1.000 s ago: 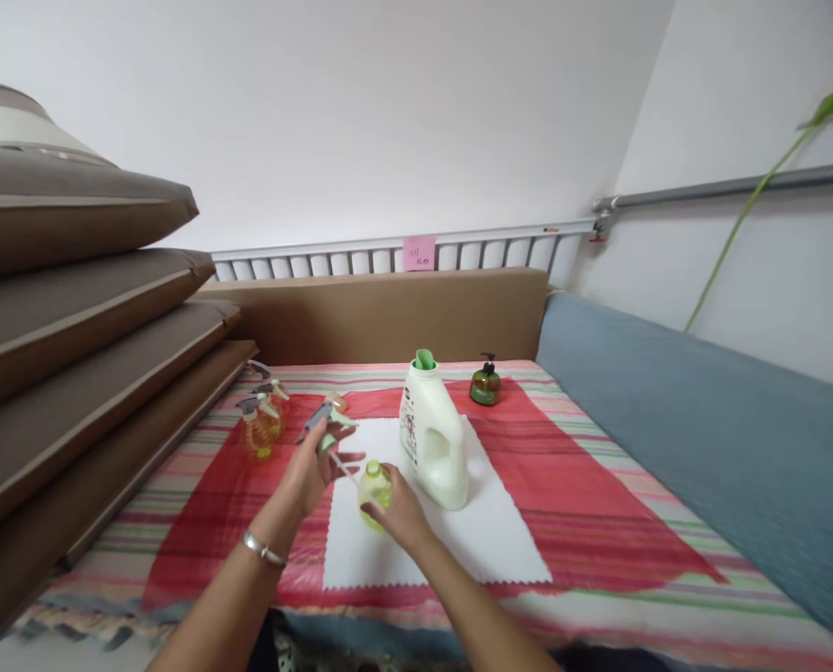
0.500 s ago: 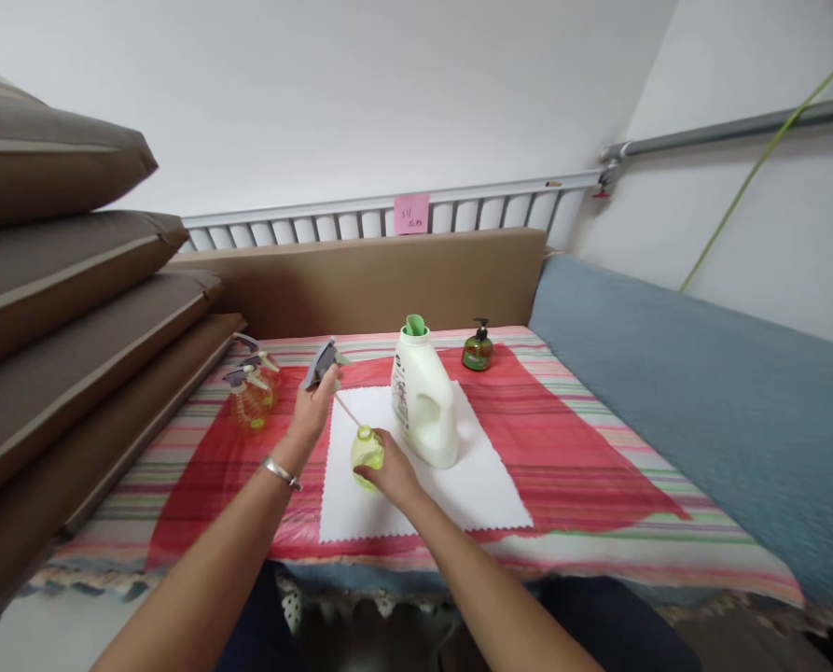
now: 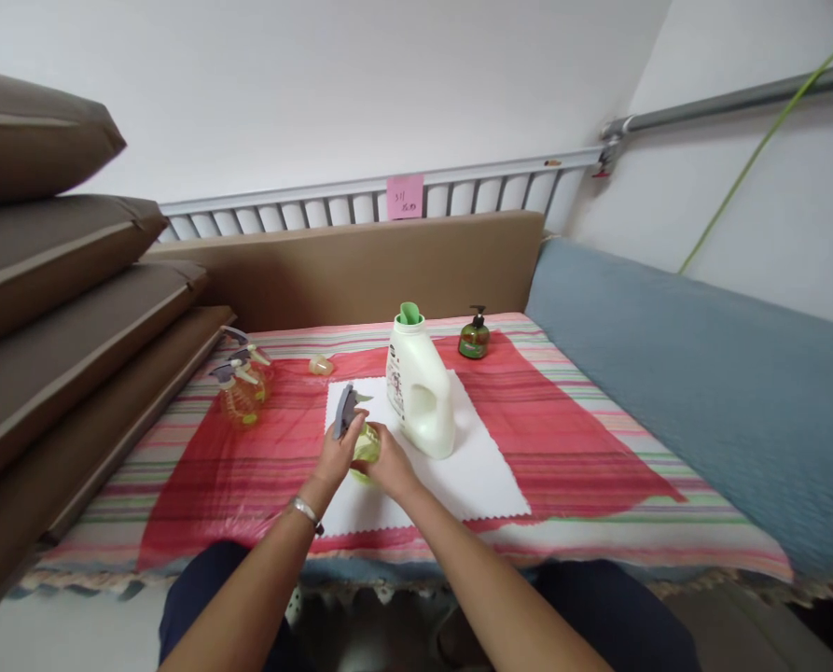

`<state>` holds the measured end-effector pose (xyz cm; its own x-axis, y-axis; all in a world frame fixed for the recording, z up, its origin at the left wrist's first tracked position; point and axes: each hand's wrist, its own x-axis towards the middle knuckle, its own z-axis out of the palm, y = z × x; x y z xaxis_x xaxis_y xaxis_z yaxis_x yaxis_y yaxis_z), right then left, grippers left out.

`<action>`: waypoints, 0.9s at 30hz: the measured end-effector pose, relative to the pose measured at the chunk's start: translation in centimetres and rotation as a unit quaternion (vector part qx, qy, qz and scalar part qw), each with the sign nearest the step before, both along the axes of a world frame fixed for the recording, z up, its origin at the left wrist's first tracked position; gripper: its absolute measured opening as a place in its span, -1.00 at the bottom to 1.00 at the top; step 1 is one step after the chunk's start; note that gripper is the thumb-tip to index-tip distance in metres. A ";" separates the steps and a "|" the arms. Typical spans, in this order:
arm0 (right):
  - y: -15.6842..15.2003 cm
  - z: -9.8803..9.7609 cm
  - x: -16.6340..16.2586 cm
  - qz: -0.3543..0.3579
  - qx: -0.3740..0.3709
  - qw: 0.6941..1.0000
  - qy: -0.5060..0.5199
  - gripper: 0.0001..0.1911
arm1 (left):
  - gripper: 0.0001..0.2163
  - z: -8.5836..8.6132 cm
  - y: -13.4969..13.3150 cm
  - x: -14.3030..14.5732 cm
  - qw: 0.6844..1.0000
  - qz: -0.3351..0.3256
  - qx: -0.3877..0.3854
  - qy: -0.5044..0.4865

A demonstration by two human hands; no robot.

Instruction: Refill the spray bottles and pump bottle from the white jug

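Note:
A small yellow-green spray bottle (image 3: 367,450) stands on a white cloth (image 3: 458,471). My right hand (image 3: 386,464) is wrapped round its body from the right. My left hand (image 3: 337,455) grips the grey trigger spray head (image 3: 344,413), which now sits down on the bottle's neck. A silver bracelet is on my left wrist. Just right of the hands stands a white detergent jug (image 3: 420,393) with a green spout.
Two more spray bottles (image 3: 240,383) stand at the left on the red striped cover (image 3: 570,439). A small pale cap (image 3: 320,365) and a green pump bottle (image 3: 473,338) sit farther back. Brown cushions (image 3: 52,317) are stacked at the left, a blue mattress (image 3: 702,392) at the right.
My left hand has lowered the trigger head from up in the air, its tube sliding in, down onto the bottle's neck. The camera has tilted downward.

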<state>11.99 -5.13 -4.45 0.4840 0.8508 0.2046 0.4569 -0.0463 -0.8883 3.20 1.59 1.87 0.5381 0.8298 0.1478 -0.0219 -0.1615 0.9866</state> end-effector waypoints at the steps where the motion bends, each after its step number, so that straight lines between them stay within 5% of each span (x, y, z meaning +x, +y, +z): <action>1: 0.1 -0.1 0.0 0.002 0.003 1.000 0.000 -0.25 | -0.80 -0.2 0.1 0.0 1.000 -0.004 0.001 0.008; 14: -0.4 1.7 0.3 0.025 -0.028 0.999 -0.036 -0.21 | -0.84 -1.0 1.0 0.7 0.997 0.038 0.056 0.043; 17: -1.2 4.5 1.6 0.027 -0.045 0.996 -0.075 -0.34 | -0.87 -1.6 1.4 0.5 0.995 0.055 0.076 0.029; 22: -2.1 12.1 2.4 0.056 0.013 0.979 -0.195 -0.46 | -0.88 -2.3 1.5 0.5 0.993 0.057 0.098 0.009; 27: -0.2 16.3 0.9 0.194 -0.042 0.866 -0.459 -0.60 | -0.79 -3.0 1.1 0.5 0.993 0.050 0.106 0.001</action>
